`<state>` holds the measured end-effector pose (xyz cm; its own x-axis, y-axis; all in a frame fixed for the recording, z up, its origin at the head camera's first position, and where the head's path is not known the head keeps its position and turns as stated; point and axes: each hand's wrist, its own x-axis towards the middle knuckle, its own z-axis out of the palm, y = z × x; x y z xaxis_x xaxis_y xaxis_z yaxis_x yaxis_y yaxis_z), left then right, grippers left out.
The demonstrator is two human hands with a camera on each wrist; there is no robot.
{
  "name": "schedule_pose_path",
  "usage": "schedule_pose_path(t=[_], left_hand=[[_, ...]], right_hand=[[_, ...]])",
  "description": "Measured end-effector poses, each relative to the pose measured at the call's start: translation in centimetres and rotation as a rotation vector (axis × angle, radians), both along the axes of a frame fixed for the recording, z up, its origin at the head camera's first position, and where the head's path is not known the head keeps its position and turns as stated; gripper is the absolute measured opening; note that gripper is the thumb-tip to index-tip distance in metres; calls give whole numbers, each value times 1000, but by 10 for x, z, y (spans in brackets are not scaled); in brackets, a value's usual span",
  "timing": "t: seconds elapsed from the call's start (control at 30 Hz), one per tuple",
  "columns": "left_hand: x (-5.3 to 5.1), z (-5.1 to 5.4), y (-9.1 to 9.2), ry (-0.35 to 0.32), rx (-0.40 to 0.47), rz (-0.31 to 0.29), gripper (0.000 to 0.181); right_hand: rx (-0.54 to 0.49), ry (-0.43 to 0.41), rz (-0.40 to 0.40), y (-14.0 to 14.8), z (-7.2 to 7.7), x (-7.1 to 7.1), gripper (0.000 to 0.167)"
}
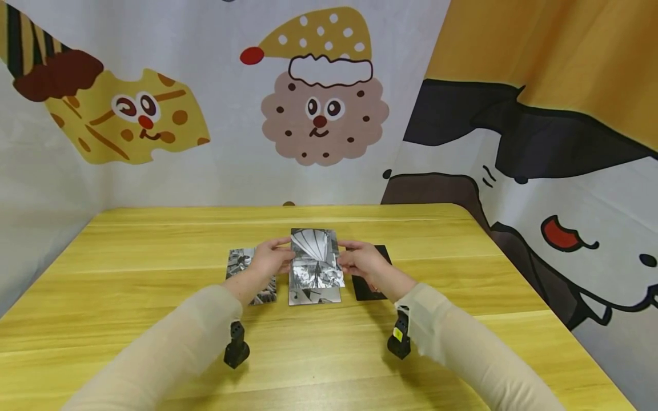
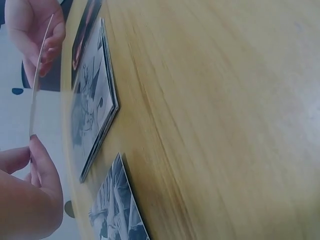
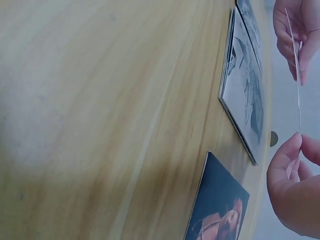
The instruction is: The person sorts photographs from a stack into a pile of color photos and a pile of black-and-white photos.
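Observation:
A black-and-white photo card [image 1: 315,257] is held up above the table by both hands. My left hand [image 1: 268,261] pinches its left edge between thumb and fingers, while my right hand [image 1: 366,262] pinches the right edge. Edge-on, the card [image 2: 34,105] looks thin and slightly bent in the left wrist view. Beneath it lies a stack of similar photo cards [image 1: 315,297], partly hidden in the head view; the stack [image 3: 242,85] has several layers. Another black-and-white card [image 1: 239,260] lies under my left hand. A dark card [image 3: 217,200] with a reddish figure lies under my right hand.
The wooden table [image 1: 313,354] runs back to a curtain [image 1: 226,171] with cartoon prints. Black wrist devices hang below the sleeves, one on the left [image 1: 236,345] and one on the right [image 1: 400,337].

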<state>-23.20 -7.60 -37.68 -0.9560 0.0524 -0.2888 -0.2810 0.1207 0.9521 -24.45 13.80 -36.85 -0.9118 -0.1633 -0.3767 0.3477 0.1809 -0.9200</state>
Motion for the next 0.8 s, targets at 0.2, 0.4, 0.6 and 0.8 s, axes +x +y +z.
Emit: schedule_pose_path(t=[0.2,0.4,0.6,0.8], left_hand=[[1,4,-3,-2,1,-4,51],[1,5,-9,2,-10,-26,52],[3,6,-17,15,-51,-51,51],[5,8,-23,12,-67,-74,52]], right_hand=[[2,13,18,-2,4,-1,54],[-7,13,31,-6,7,-1,53],[7,22,57,-10,9,2,51],[15,17,43,-15,7,0,50]])
